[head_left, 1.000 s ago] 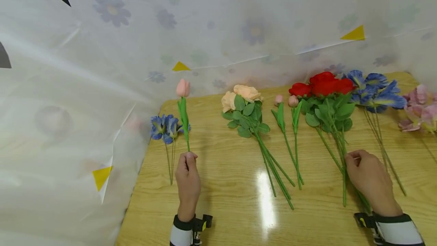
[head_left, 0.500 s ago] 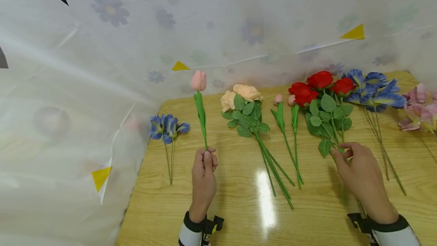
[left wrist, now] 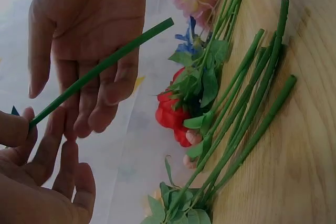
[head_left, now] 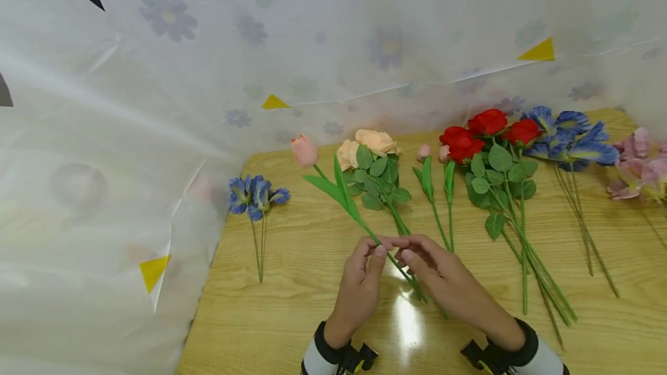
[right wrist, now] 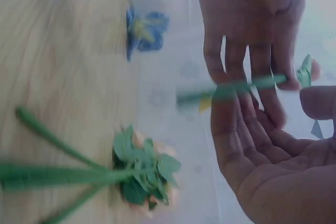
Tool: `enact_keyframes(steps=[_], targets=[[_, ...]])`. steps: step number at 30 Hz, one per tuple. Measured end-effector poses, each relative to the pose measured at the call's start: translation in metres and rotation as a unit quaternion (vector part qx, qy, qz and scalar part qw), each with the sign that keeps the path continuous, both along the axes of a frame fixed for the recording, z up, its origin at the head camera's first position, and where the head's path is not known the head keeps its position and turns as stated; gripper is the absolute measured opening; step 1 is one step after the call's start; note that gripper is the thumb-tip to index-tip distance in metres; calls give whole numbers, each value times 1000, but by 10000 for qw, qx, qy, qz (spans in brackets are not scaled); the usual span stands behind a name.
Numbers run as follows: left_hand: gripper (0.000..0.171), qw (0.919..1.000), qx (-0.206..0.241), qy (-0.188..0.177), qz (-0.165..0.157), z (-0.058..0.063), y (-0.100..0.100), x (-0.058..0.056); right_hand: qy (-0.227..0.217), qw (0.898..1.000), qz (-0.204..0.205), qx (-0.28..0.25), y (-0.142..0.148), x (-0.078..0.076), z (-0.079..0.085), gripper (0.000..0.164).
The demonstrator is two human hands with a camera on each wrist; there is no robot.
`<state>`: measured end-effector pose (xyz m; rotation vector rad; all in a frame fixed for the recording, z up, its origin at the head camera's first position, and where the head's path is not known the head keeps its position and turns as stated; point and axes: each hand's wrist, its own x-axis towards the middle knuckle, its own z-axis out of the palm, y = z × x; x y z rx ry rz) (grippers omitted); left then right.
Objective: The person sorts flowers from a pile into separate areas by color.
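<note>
My left hand pinches the stem of a pink tulip between thumb and forefinger, above the middle of the table. The bloom leans to the upper left and the stem slants down to the right. My right hand has come up beside it, fingertips close to the left hand's. In the left wrist view, the bare green stem crosses in front of the right hand's relaxed fingers, its thumb standing apart. From the right wrist, the left thumb and fingers show around the stem.
Peach roses lie behind the hands, with two more pink tulips to their right. Farther right are red roses, blue irises and pink-purple flowers. Small blue irises lie at the left of the wooden table.
My left hand has carried the tulip rightward and tilted it. My right hand has let go of the red roses, now spread on the table, and moved left to meet the left hand.
</note>
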<state>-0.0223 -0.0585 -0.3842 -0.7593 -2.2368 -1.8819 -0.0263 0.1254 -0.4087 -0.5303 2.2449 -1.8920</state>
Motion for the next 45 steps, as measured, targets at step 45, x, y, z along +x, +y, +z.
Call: enact_keyframes(steps=[45], targets=[[32,8327,-3341,-1512,4149,-80,-179,-22,247,9640,-1897,1844,58,-26,-43,31]])
